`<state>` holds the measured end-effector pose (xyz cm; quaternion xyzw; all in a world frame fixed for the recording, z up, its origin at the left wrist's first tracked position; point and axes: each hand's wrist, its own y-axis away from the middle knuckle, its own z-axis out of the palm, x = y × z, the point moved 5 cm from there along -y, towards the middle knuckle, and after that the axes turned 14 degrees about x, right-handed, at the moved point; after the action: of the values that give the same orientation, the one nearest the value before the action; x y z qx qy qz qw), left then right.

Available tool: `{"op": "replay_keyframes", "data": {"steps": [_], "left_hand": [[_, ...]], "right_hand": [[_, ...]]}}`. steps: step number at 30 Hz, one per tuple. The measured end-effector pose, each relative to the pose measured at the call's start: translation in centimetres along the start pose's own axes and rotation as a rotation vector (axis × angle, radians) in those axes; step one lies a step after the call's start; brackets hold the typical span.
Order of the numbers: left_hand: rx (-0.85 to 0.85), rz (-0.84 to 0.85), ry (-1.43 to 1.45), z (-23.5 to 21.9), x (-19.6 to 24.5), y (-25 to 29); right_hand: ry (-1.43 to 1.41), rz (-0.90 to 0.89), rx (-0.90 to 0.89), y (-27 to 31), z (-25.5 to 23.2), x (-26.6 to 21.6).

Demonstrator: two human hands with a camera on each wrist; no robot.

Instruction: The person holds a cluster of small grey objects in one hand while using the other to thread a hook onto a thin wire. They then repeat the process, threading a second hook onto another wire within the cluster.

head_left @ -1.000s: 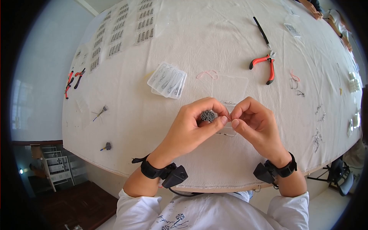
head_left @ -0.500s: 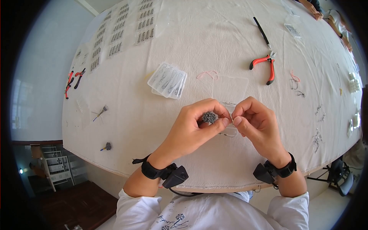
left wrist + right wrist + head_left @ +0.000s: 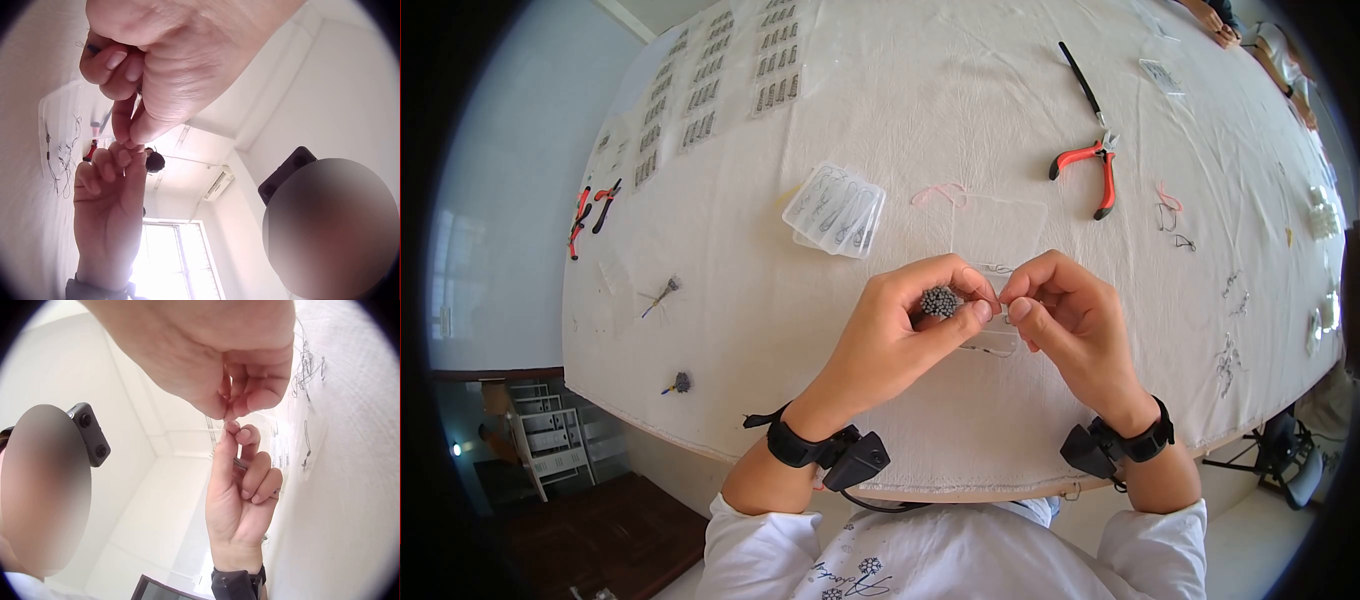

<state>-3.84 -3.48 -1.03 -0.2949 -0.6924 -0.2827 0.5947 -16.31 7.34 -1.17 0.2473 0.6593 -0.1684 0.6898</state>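
Observation:
My left hand (image 3: 905, 325) curls round a bundle of thin stems with grey, bead-like tips (image 3: 939, 302); the bundle's dark blue end (image 3: 94, 49) pokes out beside the lower fingers in the left wrist view. Its thumb and index finger meet at the tips. Opposite, my right hand (image 3: 1072, 325) pinches a fine thread between thumb and index finger, and its fingertips are right beside the left ones. The thread is mostly hidden by the fingers. Beneath both hands lies a clear plastic case (image 3: 1000, 228) with dark looped cords (image 3: 64, 156) in it.
Further left is a stack of clear boxes (image 3: 836, 210) holding cords. Red-handled pliers (image 3: 1106, 175) and a black pen-like tool (image 3: 1081, 82) lie beyond my right hand. Two more grey-tipped bundles, one by the near edge (image 3: 681, 382), lie left. Pink cord (image 3: 940, 193) crosses the case.
The grey-tipped bundle has shifted slightly left and away from me since half a second ago, with the left fingertips. My right hand has barely moved.

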Motion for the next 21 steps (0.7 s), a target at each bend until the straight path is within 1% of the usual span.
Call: {"op": "replay_keyframes", "data": {"steps": [4, 9, 13, 18, 21], "left_hand": [[-0.002, -0.019, -0.002, 0.0, 0.28, 0.04], [-0.007, 0.009, -0.026, 0.02, 0.19, 0.08], [-0.016, -0.014, -0.043, -0.04, 0.44, 0.13], [-0.012, 0.003, -0.031, -0.03, 0.41, 0.09], [-0.02, -0.006, -0.028, 0.01, 0.37, 0.14]], "right_hand": [[0.021, -0.029, 0.008, -0.04, -0.03, 0.09], [0.041, -0.054, 0.01, -0.08, 0.02, 0.42], [0.038, -0.066, -0.001, -0.07, 0.15, 0.53], [0.071, -0.102, -0.022, -0.09, 0.36, 0.53], [0.072, -0.072, -0.024, -0.08, 0.4, 0.61]]}}
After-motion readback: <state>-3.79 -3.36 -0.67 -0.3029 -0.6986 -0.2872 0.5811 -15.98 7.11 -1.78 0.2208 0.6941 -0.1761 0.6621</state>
